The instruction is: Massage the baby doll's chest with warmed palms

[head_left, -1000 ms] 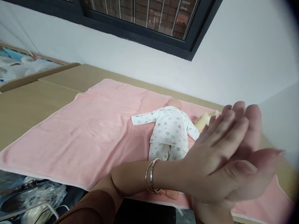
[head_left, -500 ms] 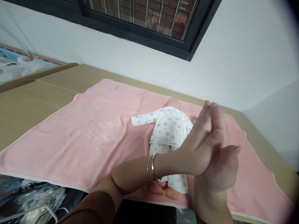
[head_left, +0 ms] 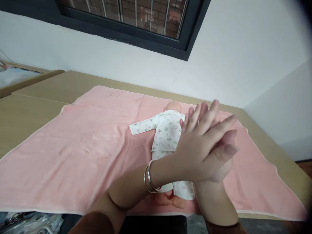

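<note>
Hands pressed palm to palm above doll [head_left: 168, 130]: left hand [head_left: 195, 152] over right hand [head_left: 223, 152], fingers straight, grasping nothing. Doll face-down on pink blanket [head_left: 85, 146] w/ clothes on, untouched; bench [head_left: 31, 104] underneath.

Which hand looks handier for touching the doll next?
Probably the left hand. It lies on top, pressed palm to palm over the right hand, and its fingers reach over the doll, which lies face down on the pink blanket. Both hands hold nothing.
</note>
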A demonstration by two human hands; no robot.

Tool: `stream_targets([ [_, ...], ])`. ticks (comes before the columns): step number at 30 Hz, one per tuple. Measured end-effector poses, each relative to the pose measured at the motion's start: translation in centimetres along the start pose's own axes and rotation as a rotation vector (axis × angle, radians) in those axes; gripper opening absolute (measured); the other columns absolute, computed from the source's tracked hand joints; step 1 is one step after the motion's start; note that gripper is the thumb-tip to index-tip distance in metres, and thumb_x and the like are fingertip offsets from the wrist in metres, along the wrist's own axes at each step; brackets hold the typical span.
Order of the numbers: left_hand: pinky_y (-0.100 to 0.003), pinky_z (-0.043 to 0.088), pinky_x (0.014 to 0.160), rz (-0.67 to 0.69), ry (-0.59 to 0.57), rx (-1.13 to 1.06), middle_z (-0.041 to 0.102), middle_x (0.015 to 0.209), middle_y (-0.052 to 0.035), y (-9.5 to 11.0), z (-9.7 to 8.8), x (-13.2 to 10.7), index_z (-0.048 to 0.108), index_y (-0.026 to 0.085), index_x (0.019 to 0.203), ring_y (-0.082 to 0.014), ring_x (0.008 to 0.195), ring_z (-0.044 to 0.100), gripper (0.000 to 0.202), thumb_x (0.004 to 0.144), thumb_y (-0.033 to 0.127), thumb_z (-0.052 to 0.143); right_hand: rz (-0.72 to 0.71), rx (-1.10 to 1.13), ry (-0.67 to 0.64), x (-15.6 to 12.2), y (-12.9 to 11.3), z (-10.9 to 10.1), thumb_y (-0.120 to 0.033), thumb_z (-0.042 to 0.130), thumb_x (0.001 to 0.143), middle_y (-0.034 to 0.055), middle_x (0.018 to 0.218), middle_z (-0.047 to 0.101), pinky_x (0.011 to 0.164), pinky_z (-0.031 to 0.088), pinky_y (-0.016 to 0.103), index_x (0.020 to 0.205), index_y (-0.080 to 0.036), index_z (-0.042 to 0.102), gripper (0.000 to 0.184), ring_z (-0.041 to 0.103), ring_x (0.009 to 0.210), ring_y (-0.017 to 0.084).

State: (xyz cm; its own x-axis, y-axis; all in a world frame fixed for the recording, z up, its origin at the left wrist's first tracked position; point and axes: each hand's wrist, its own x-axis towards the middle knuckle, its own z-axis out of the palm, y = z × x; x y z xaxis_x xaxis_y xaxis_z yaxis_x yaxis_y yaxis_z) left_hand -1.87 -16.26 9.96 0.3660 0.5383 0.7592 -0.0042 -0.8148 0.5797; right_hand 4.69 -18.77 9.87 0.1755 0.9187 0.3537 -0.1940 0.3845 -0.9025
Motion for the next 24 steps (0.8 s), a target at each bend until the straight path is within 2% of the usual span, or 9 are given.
stream_targets([
  [5, -0.06, 0.018, 0.141, -0.09, 0.084, -0.161, 0.024, 0.185, -0.0006, -4.0, -2.3, 1.5, 0.051, 0.035, 0.16, -0.0314, 0.173, 0.015, 0.063, 0.111, 0.069, 0.028, -0.006, -0.001, -0.074, -0.5, 0.9, 1.1, -0.076, 0.035, 0.108, -0.0089, 0.178, 0.037, 0.142, 0.019, 0.047, 0.166, -0.042, 0.044, 0.068, 0.019, 0.171, 0.019],
  [8, -0.055, 0.024, 0.14, -0.213, 0.225, -0.278, 0.041, 0.177, -0.0027, -8.1, -3.1, 2.4, 0.058, 0.034, 0.154, -0.0314, 0.17, 0.026, 0.069, 0.108, 0.077, 0.029, -0.062, -0.007, -0.277, 0.0, 0.6, 0.8, -0.071, 0.044, 0.108, -0.0074, 0.178, 0.038, 0.141, 0.021, 0.05, 0.165, -0.042, 0.048, 0.063, 0.021, 0.171, 0.022],
  [11, -0.052, 0.04, 0.132, -0.457, 0.365, -0.392, 0.061, 0.161, -0.009, -12.4, -3.2, 2.9, 0.064, 0.028, 0.145, -0.032, 0.157, 0.051, 0.071, 0.108, 0.077, 0.027, -0.126, -0.171, -0.389, 2.3, 1.5, -0.8, -0.065, 0.056, 0.106, -0.0017, 0.176, 0.044, 0.139, 0.025, 0.054, 0.156, -0.038, 0.061, 0.057, 0.026, 0.169, 0.027],
  [13, -0.05, 0.048, 0.125, -0.621, 0.452, -0.392, 0.068, 0.149, -0.0152, -14.7, -2.9, 3.1, 0.067, 0.02, 0.138, -0.0315, 0.146, 0.062, 0.072, 0.111, 0.072, 0.025, -0.121, -0.38, -0.35, 4.7, 3.7, -2.3, -0.058, 0.06, 0.105, 0.0013, 0.171, 0.05, 0.139, 0.025, 0.054, 0.148, -0.034, 0.069, 0.051, 0.029, 0.168, 0.027],
  [15, -0.05, 0.051, 0.122, -0.749, 0.485, -0.327, 0.072, 0.141, -0.0195, -16.2, -2.2, 3.0, 0.069, 0.015, 0.13, -0.0314, 0.137, 0.069, 0.069, 0.113, 0.066, 0.026, -0.087, -0.589, -0.228, 7.0, 6.9, -3.8, -0.038, 0.057, 0.105, 0.0032, 0.167, 0.055, 0.138, 0.029, 0.052, 0.148, -0.029, 0.07, 0.045, 0.038, 0.164, 0.026],
  [16, -0.05, 0.051, 0.121, -0.756, 0.479, -0.299, 0.073, 0.138, -0.0199, -16.7, -1.7, 2.9, 0.069, 0.014, 0.128, -0.0309, 0.135, 0.07, 0.066, 0.114, 0.063, 0.027, -0.038, -0.701, -0.161, 8.0, 8.6, -4.3, -0.028, 0.054, 0.103, 0.0051, 0.166, 0.057, 0.137, 0.031, 0.051, 0.147, -0.026, 0.07, 0.047, 0.044, 0.161, 0.026],
  [18, -0.047, 0.052, 0.121, -0.687, 0.464, -0.251, 0.075, 0.136, -0.0191, -17.4, -0.8, 2.5, 0.071, 0.015, 0.125, -0.0296, 0.134, 0.07, 0.061, 0.114, 0.061, 0.032, 0.06, -0.905, -0.159, 9.4, 11.4, -5.0, -0.016, 0.05, 0.099, 0.0085, 0.164, 0.059, 0.135, 0.035, 0.049, 0.149, -0.021, 0.069, 0.054, 0.05, 0.157, 0.027],
  [20, -0.044, 0.051, 0.121, -0.599, 0.455, -0.205, 0.075, 0.136, -0.0181, -18.0, 0.1, 1.8, 0.072, 0.015, 0.123, -0.0288, 0.135, 0.069, 0.057, 0.112, 0.06, 0.037, 0.033, -1.061, -0.271, 10.0, 13.1, -5.4, -0.014, 0.05, 0.097, 0.0079, 0.165, 0.058, 0.136, 0.032, 0.052, 0.152, -0.022, 0.066, 0.059, 0.044, 0.161, 0.028],
  [24, -0.045, 0.045, 0.127, -0.623, 0.379, -0.101, 0.073, 0.142, -0.0195, -20.1, 1.4, -0.1, 0.073, 0.015, 0.124, -0.0299, 0.142, 0.065, 0.063, 0.111, 0.064, 0.037, -0.068, -1.184, -0.439, 10.6, 14.0, -6.6, -0.02, 0.046, 0.104, 0.0048, 0.17, 0.052, 0.138, 0.017, 0.06, 0.157, -0.026, 0.062, 0.055, 0.034, 0.166, 0.031],
])
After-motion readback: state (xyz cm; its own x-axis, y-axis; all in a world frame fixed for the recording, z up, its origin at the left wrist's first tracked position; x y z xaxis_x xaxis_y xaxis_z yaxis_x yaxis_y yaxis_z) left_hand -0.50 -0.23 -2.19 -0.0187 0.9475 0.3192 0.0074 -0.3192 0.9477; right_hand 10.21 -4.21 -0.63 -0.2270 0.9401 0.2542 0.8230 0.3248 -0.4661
